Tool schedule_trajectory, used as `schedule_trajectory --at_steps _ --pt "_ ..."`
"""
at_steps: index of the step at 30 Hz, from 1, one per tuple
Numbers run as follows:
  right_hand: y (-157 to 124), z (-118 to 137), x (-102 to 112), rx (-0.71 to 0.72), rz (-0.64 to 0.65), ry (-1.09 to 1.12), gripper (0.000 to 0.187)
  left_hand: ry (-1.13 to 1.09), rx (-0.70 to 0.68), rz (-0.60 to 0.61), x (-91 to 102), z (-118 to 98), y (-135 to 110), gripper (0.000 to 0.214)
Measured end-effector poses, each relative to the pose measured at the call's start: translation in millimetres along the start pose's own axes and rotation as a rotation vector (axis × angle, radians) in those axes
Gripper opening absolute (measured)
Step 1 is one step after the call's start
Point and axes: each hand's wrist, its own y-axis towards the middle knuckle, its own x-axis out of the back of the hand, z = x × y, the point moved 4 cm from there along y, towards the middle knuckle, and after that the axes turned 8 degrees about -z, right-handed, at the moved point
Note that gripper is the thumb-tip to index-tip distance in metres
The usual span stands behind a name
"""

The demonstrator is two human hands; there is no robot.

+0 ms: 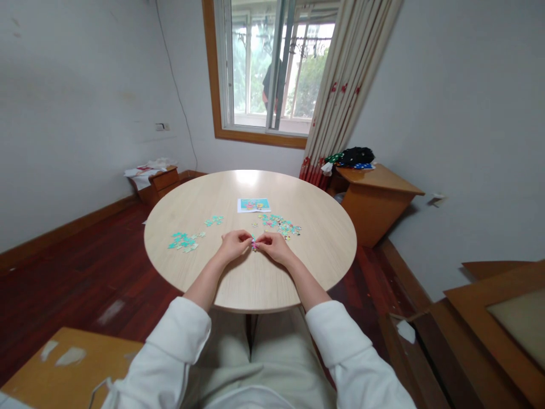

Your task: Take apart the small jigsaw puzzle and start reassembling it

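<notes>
The fingers of the left hand (236, 245) and the right hand (275, 246) meet close in front of the person, thumbs and fingertips drawn together, pinching a little cluster of pink puzzle pieces (254, 243) just above or on the bench (327, 227). The fingertips hide much of it, so how many pieces sit there, and which hand has which, I cannot tell.

The pieces look thin and flat, probably card: very light, fairly stiff, hardly slippery, but the narrow knobs could bend or fray if forced. The best hold is likely by opposite edges between thumb and forefinger, keeping off the knobs; a piece lying flat may need sliding or tipping up by a fingernail.

Just beyond the right hand lies a mixed heap (281, 225) of turquoise, pink and dark pieces, some overlapping. Beyond the left hand is a small turquoise group (214, 220), and farther left a larger turquoise pile (183, 241) with some paler pieces.

Past the hands, toward the far side, lies a picture sheet (254, 205) with a turquoise ground, cartoon-like figures and a white border. Pale marks near its top may be lettering, too small to read. No brand or label can be made out on the pieces or anywhere around.
</notes>
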Motion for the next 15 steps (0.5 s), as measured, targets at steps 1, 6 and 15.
schedule_trajectory --at_steps 1,6,15 --pt "0.1 0.0 0.0 0.003 0.004 -0.006 0.014 -0.021 -0.006 0.009 -0.8 0.1 -0.3 0.022" --pt "-0.2 -0.8 -0.1 -0.001 0.015 -0.019 0.016 -0.146 -0.059 0.070 -6.8 1.3 -0.7 0.022" --pt "-0.5 2.9 0.7 0.023 0.036 -0.086 0.017 -0.332 -0.056 0.120 -10.6 8.1 1.6 0.024"
